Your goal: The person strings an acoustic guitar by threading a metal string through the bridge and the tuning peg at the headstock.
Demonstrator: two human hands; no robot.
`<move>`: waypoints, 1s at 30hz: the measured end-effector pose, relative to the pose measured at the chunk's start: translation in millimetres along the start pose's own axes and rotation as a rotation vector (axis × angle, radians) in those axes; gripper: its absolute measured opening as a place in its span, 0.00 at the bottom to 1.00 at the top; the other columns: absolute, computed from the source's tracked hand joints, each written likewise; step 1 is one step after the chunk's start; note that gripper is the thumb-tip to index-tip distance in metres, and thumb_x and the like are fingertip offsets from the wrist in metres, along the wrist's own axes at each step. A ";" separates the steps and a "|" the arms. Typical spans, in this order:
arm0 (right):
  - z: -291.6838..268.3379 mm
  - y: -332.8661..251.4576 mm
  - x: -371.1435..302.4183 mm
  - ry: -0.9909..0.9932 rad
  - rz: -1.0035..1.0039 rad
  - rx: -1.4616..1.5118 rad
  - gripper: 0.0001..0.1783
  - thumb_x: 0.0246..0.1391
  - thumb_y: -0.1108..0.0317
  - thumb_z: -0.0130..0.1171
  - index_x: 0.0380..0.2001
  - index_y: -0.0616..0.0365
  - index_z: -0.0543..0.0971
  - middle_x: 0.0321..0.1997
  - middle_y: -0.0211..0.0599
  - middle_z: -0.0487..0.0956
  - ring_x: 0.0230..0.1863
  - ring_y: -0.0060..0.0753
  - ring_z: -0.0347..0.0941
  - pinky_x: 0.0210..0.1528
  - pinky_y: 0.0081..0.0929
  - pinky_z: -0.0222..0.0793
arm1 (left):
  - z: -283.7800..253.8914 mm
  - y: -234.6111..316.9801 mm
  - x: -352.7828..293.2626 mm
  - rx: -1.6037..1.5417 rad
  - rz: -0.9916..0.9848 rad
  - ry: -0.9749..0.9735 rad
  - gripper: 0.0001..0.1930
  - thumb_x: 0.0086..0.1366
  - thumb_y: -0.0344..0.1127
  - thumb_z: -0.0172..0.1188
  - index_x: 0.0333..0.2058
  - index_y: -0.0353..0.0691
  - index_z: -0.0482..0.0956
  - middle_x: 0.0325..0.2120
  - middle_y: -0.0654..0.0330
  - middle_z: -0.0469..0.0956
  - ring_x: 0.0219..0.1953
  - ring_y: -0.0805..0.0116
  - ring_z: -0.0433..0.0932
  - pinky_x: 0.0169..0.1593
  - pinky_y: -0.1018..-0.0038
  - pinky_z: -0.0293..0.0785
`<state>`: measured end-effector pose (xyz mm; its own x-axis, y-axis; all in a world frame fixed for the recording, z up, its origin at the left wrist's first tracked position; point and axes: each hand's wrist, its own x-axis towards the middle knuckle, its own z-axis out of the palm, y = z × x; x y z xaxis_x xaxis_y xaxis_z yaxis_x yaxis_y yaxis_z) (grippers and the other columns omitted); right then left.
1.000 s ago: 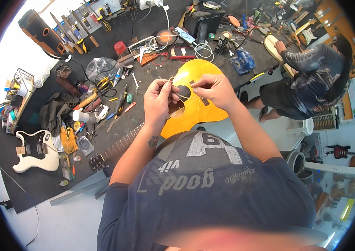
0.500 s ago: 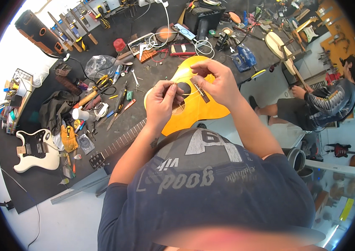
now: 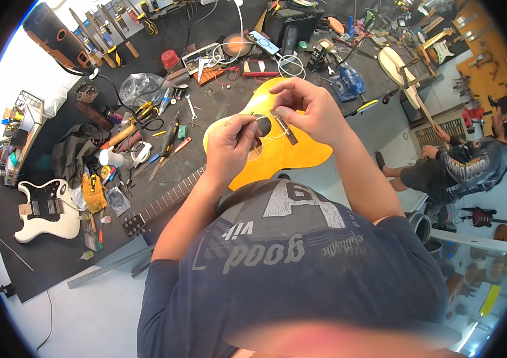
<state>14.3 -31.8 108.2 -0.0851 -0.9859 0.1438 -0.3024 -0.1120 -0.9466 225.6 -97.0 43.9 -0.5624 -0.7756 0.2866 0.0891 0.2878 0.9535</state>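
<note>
An acoustic guitar with a yellow top (image 3: 302, 154) lies face up in front of me, its fretted neck (image 3: 173, 198) running to the lower left. Over its soundhole, my left hand (image 3: 229, 142) is closed in a pinch on a thin, pale guitar string (image 3: 276, 136). The string bends in a loop between my two hands. My right hand (image 3: 312, 113) is above the dark bridge (image 3: 291, 137), thumb and forefinger brought together at the string's other side. The fingertips partly hide where the string is gripped.
On the dark bench (image 3: 206, 101) lie pliers, screwdrivers and other tools. A white electric guitar body (image 3: 69, 222) rests at the left, beside a yellow glove (image 3: 93, 194). A blue vise (image 3: 349, 82) stands at the back right. Another person (image 3: 474, 158) sits at the right, holding a guitar neck.
The string's loop between my hands now shows more clearly. Both hands stay over the soundhole and bridge with small shifts. The person at the right has changed posture.
</note>
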 end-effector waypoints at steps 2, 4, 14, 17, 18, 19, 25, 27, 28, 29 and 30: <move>-10.2 7.2 5.7 -0.108 0.082 0.201 0.22 0.56 0.75 0.66 0.54 0.61 0.75 0.36 0.34 0.83 0.33 0.23 0.78 0.37 0.27 0.76 | -2.8 0.6 1.1 0.102 0.096 -0.011 0.04 0.71 0.24 0.59 0.42 0.32 0.80 0.27 0.61 0.83 0.26 0.77 0.79 0.33 0.79 0.76; -16.6 13.1 8.8 -0.214 0.166 0.405 0.25 0.57 0.75 0.66 0.57 0.62 0.72 0.36 0.34 0.83 0.33 0.22 0.77 0.37 0.26 0.76 | -4.9 -0.7 0.2 0.092 0.093 -0.033 0.04 0.71 0.24 0.60 0.41 0.33 0.80 0.27 0.61 0.83 0.26 0.77 0.79 0.33 0.78 0.76; 3.9 28.2 0.7 -0.375 0.471 0.811 0.35 0.56 0.74 0.69 0.64 0.61 0.65 0.37 0.36 0.80 0.33 0.23 0.77 0.36 0.20 0.74 | 2.0 -6.2 -5.1 0.137 0.115 -0.016 0.04 0.71 0.25 0.60 0.42 0.32 0.81 0.26 0.61 0.83 0.24 0.77 0.79 0.29 0.78 0.76; 7.6 30.9 -0.7 -0.398 0.488 0.875 0.36 0.56 0.74 0.70 0.65 0.61 0.65 0.37 0.36 0.80 0.34 0.24 0.78 0.36 0.20 0.75 | 2.3 -3.3 -6.9 0.104 0.050 -0.010 0.03 0.70 0.25 0.62 0.40 0.33 0.81 0.27 0.59 0.83 0.28 0.73 0.82 0.33 0.75 0.76; 7.3 33.7 -0.6 -0.396 0.488 0.875 0.36 0.56 0.74 0.70 0.65 0.61 0.65 0.37 0.36 0.80 0.34 0.24 0.78 0.36 0.20 0.75 | 2.6 -1.5 -6.8 0.103 0.049 -0.011 0.03 0.70 0.25 0.62 0.40 0.33 0.81 0.27 0.59 0.83 0.28 0.73 0.82 0.33 0.75 0.76; 7.2 38.1 -0.4 -0.432 0.476 0.893 0.36 0.56 0.74 0.70 0.65 0.61 0.65 0.38 0.36 0.81 0.34 0.24 0.78 0.36 0.20 0.75 | 3.2 0.4 -6.7 0.090 0.045 0.004 0.03 0.70 0.25 0.62 0.40 0.33 0.81 0.27 0.59 0.83 0.28 0.73 0.81 0.33 0.75 0.76; 14.3 47.6 -6.2 -0.333 0.489 0.991 0.29 0.59 0.72 0.65 0.61 0.62 0.68 0.38 0.38 0.81 0.33 0.26 0.78 0.36 0.21 0.75 | 2.8 -7.7 -6.7 0.085 0.070 0.026 0.03 0.71 0.25 0.61 0.41 0.33 0.81 0.26 0.61 0.82 0.26 0.77 0.79 0.31 0.77 0.75; 15.5 45.6 -9.9 -0.229 0.513 1.033 0.25 0.60 0.72 0.63 0.59 0.62 0.71 0.38 0.38 0.81 0.33 0.26 0.78 0.35 0.21 0.75 | 1.7 -11.7 -7.5 0.085 0.074 0.024 0.04 0.71 0.26 0.60 0.42 0.33 0.81 0.25 0.62 0.82 0.24 0.78 0.78 0.29 0.79 0.74; 14.5 44.0 -12.2 -0.195 0.498 1.072 0.20 0.61 0.71 0.62 0.55 0.62 0.73 0.38 0.38 0.81 0.33 0.26 0.78 0.36 0.22 0.76 | 1.3 -13.2 -7.9 0.078 0.067 0.024 0.04 0.72 0.26 0.60 0.42 0.33 0.81 0.25 0.62 0.82 0.24 0.79 0.77 0.29 0.79 0.74; 13.1 43.3 -13.9 -0.160 0.482 1.111 0.16 0.62 0.70 0.61 0.52 0.62 0.75 0.38 0.37 0.81 0.33 0.27 0.79 0.36 0.22 0.77 | 0.8 -14.0 -8.2 0.072 0.060 0.024 0.04 0.72 0.26 0.60 0.42 0.33 0.81 0.25 0.62 0.82 0.24 0.79 0.76 0.29 0.79 0.74; 10.0 46.0 -15.0 -0.157 0.482 1.111 0.16 0.62 0.70 0.61 0.52 0.62 0.75 0.38 0.37 0.81 0.33 0.27 0.79 0.36 0.22 0.77 | 0.9 -13.9 -8.1 0.071 0.061 0.022 0.04 0.72 0.26 0.60 0.42 0.33 0.81 0.25 0.62 0.82 0.24 0.79 0.76 0.29 0.79 0.74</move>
<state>11.2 -23.4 59.6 0.1749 -0.9513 -0.2537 0.7110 0.3003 -0.6359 228.2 -94.2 28.3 -0.5397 -0.7673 0.3463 0.0637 0.3730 0.9256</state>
